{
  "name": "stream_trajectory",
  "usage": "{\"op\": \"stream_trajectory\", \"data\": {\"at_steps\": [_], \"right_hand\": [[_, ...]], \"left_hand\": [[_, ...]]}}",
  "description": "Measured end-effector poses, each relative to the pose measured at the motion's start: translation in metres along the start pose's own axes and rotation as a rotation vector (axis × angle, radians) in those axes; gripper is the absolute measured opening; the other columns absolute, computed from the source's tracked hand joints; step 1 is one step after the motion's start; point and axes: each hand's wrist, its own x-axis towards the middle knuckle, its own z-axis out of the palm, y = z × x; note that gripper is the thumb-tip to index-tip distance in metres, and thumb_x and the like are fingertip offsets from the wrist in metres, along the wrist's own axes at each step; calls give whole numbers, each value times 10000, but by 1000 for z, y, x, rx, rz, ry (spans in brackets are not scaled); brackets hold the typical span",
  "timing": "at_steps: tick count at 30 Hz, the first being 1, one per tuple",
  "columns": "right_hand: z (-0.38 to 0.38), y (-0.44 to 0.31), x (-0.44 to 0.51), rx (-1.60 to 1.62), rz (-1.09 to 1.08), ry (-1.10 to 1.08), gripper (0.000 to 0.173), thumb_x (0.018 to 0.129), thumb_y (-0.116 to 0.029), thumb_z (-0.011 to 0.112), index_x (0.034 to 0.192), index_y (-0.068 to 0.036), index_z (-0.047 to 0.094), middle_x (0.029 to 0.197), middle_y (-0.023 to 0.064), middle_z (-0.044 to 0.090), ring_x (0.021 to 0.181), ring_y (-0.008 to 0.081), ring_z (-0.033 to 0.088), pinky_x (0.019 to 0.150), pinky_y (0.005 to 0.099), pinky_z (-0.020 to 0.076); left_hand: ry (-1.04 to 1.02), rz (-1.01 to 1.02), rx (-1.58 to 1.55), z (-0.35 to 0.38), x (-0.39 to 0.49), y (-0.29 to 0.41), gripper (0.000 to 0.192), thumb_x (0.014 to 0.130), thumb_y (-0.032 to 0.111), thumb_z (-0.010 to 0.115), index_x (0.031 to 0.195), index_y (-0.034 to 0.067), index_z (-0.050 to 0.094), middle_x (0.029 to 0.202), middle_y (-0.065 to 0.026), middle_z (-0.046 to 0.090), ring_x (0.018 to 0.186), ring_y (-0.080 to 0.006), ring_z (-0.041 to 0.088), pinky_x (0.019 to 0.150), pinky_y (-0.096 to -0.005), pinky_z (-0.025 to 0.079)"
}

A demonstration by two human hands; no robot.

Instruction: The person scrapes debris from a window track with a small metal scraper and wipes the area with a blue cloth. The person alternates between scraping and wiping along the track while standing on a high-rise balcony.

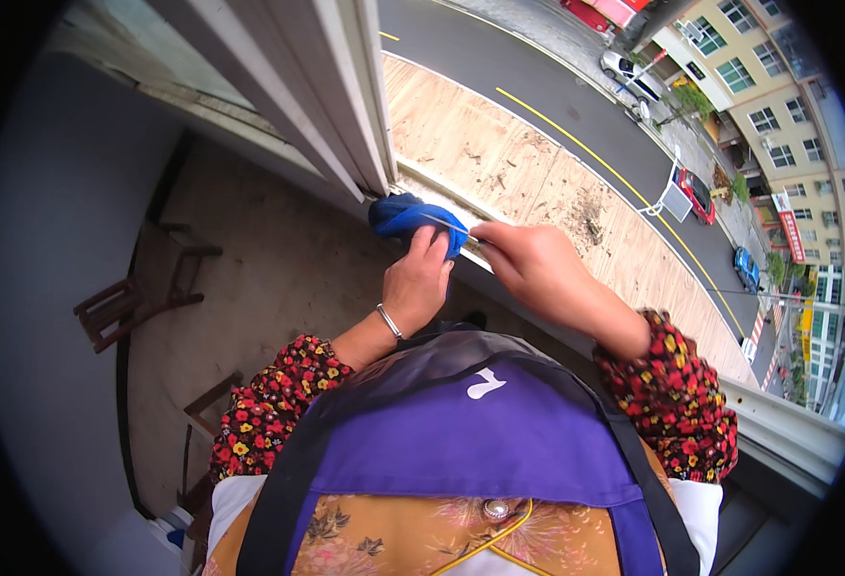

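Observation:
My left hand, with a metal bangle at the wrist, grips a bunched blue cloth on the window sill. In my right hand is a thin metal tool, pinched between thumb and fingers. Its shaft lies across the cloth; my fingers hide the other end, so its exact kind is unclear. The cloth sits at the foot of the white sliding window sash, over the window track. Floral sleeve covers are on both forearms.
Outside the opening runs a wood-coloured ledge strewn with dry debris. Far below lies a street with parked cars. Indoors, a wooden chair stands on the floor at left. The lower window frame continues at right.

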Motion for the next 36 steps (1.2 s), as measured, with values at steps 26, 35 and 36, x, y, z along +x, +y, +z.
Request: {"op": "stream_trajectory", "data": {"at_steps": [26,35,36], "right_hand": [[20,-16,77,-632,-138,-825,134,669,-62,548,690,13,657,686,194,623,676,329,633,595,397,497],[0,45,30,-574,32,-867,147,684,-61,530,729,-3,658,667,208,596,656,361,601,610,431,471],[0,53,26,-545,73,-839,153,698,-68,524,741,-8,657,670,207,596,663,360,601,615,432,470]], "left_hand": [[-138,-87,-509,31,-59,9,237,794,183,633,984,43,619,897,-121,606,798,-315,594,668,-367,479],[-49,-588,-1154,27,-46,5,219,863,143,606,1008,-21,616,848,-2,616,713,-46,523,635,-210,446],[-55,-630,-1215,22,-40,4,211,875,141,593,1005,-24,609,855,-9,623,721,-55,541,653,-211,455]]}}
